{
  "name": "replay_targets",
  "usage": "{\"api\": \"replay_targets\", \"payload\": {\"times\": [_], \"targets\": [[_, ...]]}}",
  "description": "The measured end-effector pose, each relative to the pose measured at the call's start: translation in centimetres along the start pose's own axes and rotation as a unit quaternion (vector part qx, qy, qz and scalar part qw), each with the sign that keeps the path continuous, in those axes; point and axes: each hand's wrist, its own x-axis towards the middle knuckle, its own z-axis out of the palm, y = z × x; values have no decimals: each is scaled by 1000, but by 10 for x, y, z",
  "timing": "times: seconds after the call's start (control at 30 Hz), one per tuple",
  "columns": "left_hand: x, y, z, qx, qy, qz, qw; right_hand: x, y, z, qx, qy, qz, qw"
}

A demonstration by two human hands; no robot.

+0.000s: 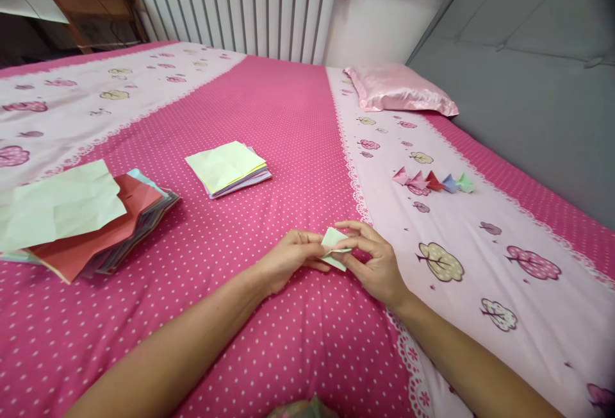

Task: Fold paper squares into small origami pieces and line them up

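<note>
Small pale-green paper (332,237) in our hands: matte, folded, upper part diamond-like, one edge standing out across middle, finer creases hidden by fingers. Paper sits between our two grips: left grip (288,258) pinching its left side, thumb against fingers; right grip (383,267) pinching its right side. Relative to square paper stack (225,165): our paper nearer us, to right; small folded pieces (434,181) farther right; loose paper pile (91,203) to left.
</note>
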Motion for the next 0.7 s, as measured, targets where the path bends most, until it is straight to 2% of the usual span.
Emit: {"api": "replay_targets", "payload": {"times": [0.23, 0.57, 0.7], "targets": [[-2, 3, 0, -17, -69, 5, 997, 1, -3, -2, -16, 10, 10, 1000], [-2, 2, 2, -60, -91, -3, 994, -1, -9, 0, -17, 43, 32, 998], [-3, 2, 5, -22, -107, 23, 994, -4, -8, 2, -17, 50, 45, 998]]}}
